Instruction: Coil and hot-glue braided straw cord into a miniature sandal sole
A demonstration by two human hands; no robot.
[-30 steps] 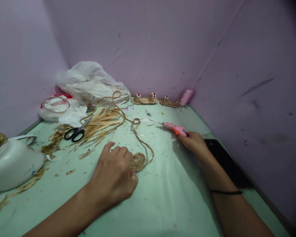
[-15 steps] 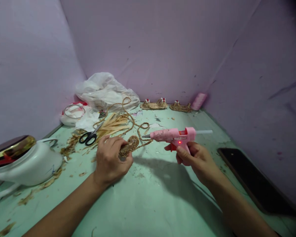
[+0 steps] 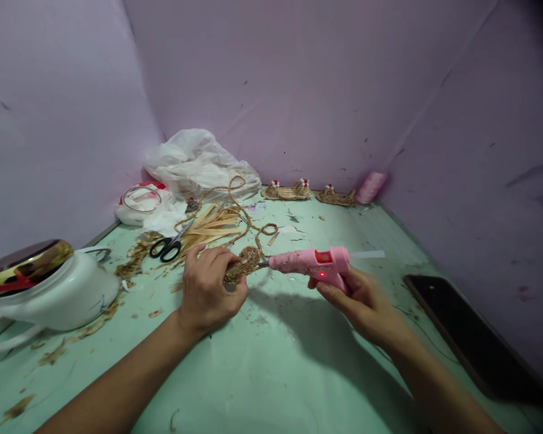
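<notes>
Between the thumb and fingers of my left hand (image 3: 212,290) is a small coiled piece of braided straw cord (image 3: 244,264), partly hidden by the fingers. A loose length of the same braided cord (image 3: 242,211) loops away behind it across the table. My right hand (image 3: 359,298) is wrapped round the handle of a pink hot glue gun (image 3: 308,261). A red light glows on the gun's side, and a clear glue stick (image 3: 368,254) sticks out of its back. The metal nozzle points left, at or very near the coil's right edge; whether it touches I cannot tell.
Black-handled scissors (image 3: 166,248) lie beside flat straw strips (image 3: 212,228). A white pot (image 3: 63,295) stands left, a dark phone (image 3: 466,337) right. At the back are a plastic bag (image 3: 199,163), small woven slippers (image 3: 289,191) and a pink thread spool (image 3: 371,187).
My right hand has brought the glue gun left and slightly down, its nozzle now at the coil's edge. My left hand keeps its hold on the coil. The whole view has shifted slightly.
</notes>
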